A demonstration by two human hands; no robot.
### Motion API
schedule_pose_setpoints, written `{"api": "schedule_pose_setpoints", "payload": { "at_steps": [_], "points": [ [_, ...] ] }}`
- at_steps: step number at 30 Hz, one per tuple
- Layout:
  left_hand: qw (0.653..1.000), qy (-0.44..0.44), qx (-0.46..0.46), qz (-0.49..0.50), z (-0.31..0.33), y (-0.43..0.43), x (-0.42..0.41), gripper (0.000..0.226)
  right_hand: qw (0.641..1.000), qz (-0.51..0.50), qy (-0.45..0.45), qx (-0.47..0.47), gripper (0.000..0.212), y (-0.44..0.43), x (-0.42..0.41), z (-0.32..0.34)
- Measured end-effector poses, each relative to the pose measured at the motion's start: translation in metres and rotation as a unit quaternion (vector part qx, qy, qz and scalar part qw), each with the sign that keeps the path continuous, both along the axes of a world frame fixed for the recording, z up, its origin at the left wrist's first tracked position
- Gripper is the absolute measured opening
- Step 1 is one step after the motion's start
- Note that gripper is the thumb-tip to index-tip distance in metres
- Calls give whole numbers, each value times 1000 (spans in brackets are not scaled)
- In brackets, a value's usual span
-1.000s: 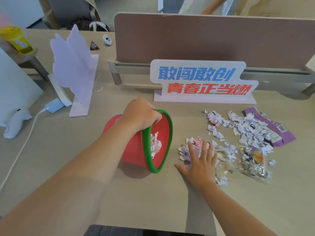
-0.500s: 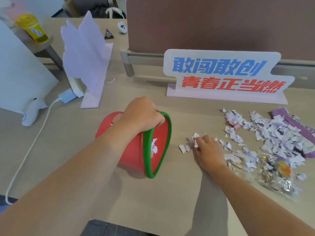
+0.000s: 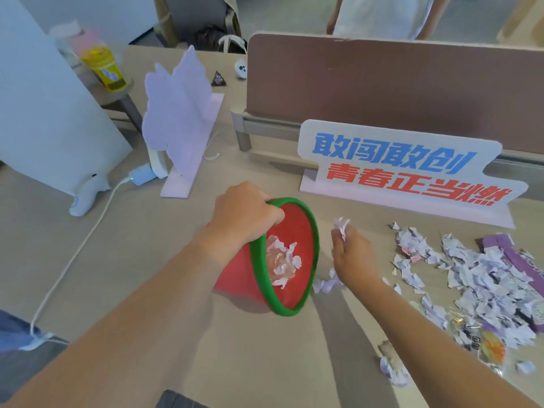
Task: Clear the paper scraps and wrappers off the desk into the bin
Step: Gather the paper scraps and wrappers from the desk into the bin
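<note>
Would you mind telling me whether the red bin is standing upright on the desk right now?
No, the red bin is tipped on its side by the left hand, its green rim facing the right hand, which holds paper scraps.

Standing at desk's far edge: white sign with blue and red characters [image 3: 403, 169]; pale lilac cutout stand [image 3: 179, 113], yellow cup [image 3: 104, 67] leftward.

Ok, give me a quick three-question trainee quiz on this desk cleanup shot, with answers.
1. True or false: the red bin stands upright.
2. Which hand grips the bin's green rim?
3. The right hand holds: A) a wrapper B) paper scraps C) nothing.

Key: 1. False, it is tipped toward the scrap pile. 2. The left hand. 3. B.
</note>
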State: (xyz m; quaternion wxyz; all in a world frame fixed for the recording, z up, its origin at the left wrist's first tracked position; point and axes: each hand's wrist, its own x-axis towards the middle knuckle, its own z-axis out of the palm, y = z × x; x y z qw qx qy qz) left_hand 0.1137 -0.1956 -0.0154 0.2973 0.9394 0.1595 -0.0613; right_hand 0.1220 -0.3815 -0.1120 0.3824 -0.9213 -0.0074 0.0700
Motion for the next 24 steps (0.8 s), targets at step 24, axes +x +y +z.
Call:
{"api": "schedule_pose_setpoints", "payload": {
  "at_steps": [24],
  "points": [
    [978,-60,-191,63,-11,9,-18,44,993,16,76,-87,49,-37,-18,-69]
  ]
}}
